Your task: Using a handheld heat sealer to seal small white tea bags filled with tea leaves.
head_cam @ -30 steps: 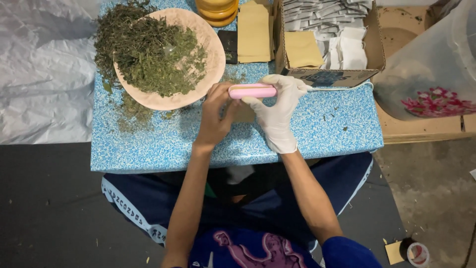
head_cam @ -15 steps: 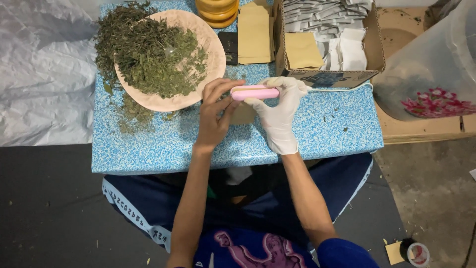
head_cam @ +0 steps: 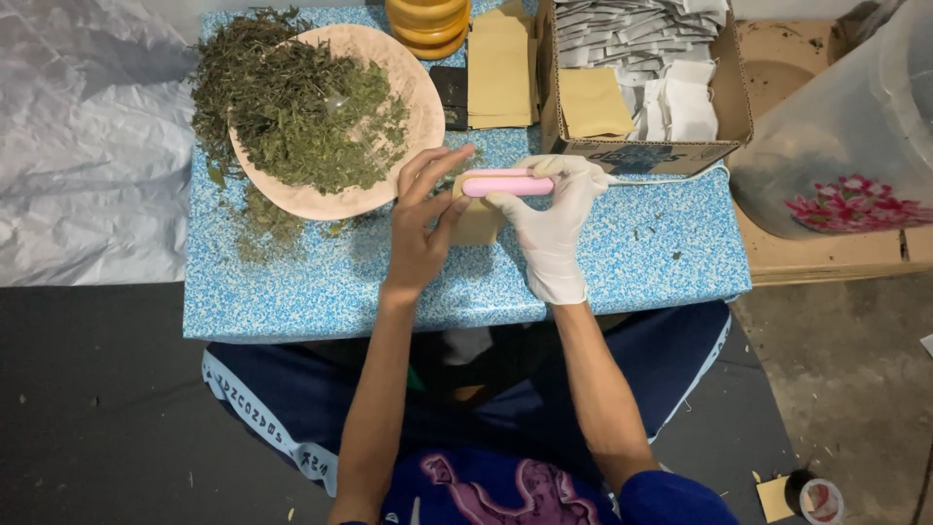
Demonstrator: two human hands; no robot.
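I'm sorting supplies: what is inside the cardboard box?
The box holds a heap of grey-white sachets, a tan pouch and white pouches. Whatever lies under them is covered.
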